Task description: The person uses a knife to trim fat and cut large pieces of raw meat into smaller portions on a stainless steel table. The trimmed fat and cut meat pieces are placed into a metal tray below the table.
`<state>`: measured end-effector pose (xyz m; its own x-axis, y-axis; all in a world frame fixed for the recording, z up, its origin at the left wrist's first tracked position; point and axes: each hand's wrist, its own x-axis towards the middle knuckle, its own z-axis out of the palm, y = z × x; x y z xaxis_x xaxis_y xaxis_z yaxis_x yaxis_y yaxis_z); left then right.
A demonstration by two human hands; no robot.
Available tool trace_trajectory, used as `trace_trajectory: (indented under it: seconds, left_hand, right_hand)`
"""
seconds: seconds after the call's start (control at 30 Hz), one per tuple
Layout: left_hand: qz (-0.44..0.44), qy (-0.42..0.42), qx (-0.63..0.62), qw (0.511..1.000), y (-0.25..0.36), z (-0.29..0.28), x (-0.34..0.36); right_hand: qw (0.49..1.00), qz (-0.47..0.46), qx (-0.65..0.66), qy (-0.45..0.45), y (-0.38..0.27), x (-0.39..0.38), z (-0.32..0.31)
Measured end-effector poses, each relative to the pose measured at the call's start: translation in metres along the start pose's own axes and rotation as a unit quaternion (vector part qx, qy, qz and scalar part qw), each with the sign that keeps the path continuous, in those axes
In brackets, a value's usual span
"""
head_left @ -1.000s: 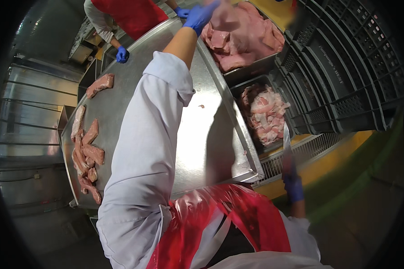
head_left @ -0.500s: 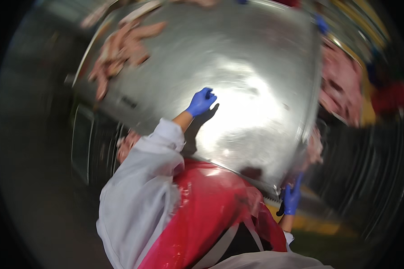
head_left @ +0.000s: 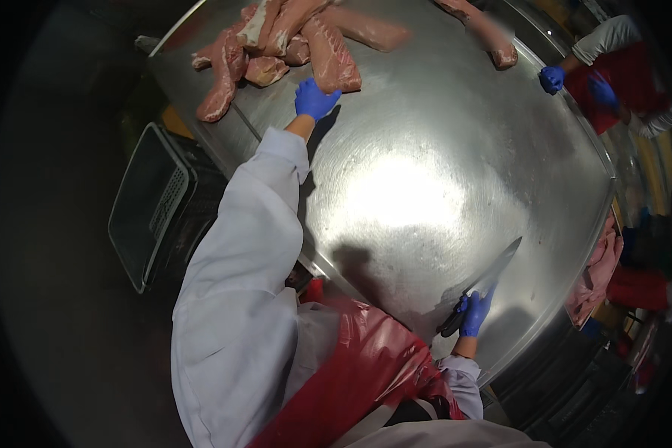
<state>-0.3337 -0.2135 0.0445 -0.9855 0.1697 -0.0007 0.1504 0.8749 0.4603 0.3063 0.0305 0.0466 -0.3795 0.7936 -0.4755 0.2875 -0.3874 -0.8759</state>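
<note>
Near the far left of the steel table (head_left: 396, 123), my left hand (head_left: 315, 99), in a blue glove, is closed on the near end of a long piece of pork loin (head_left: 327, 56). Its fingertips are partly hidden against the meat. More long pink pieces of meat (head_left: 228, 71) are heaped just beyond and to the left. Low on the right, my right hand (head_left: 476, 308), also blue-gloved, grips a knife (head_left: 503, 258) by its black handle. The blade points away from me and to the right, over the table.
Another long piece of meat (head_left: 485, 31) lies near the far edge. A co-worker's gloved hand (head_left: 552, 79) rests at the far right edge. Pink meat (head_left: 597, 272) is beyond the right edge. A dark plastic crate (head_left: 153, 205) stands left of the table.
My left hand has moved from over the bare table to the meat and taken hold of a piece. My right hand has come up from beside the table with the knife. The view has turned.
</note>
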Motion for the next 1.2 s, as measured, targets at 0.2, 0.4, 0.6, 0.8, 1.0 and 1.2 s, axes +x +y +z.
trace_trajectory:
  seconds: [0.2,0.4,0.6,0.8,1.0,1.2]
  left_hand:
    - [-0.212,0.007,0.069,0.975,0.092,0.002,0.113]
    - [-0.229,-0.006,0.064,0.971,0.058,0.013,0.168]
    - [-0.07,-0.039,0.025,0.996,-0.038,0.019,0.188]
    - [0.0,-0.073,-0.344,0.936,-0.057,0.031,0.106]
    - [-0.116,-0.314,-0.862,0.38,0.042,0.061,-0.089]
    - [0.433,-0.325,-0.186,0.82,0.125,0.013,-0.251]
  right_hand:
    - [0.999,0.013,-0.031,0.031,-0.006,0.007,0.012]
    - [0.995,0.058,-0.032,0.07,-0.013,0.006,0.015]
    - [0.998,0.029,-0.038,0.048,0.001,0.01,0.009]
    - [0.998,0.044,0.016,0.043,0.001,0.005,0.011]
    - [0.996,0.059,-0.032,0.062,0.005,0.0,0.0]
    - [0.991,-0.008,0.076,0.106,0.035,-0.065,-0.039]
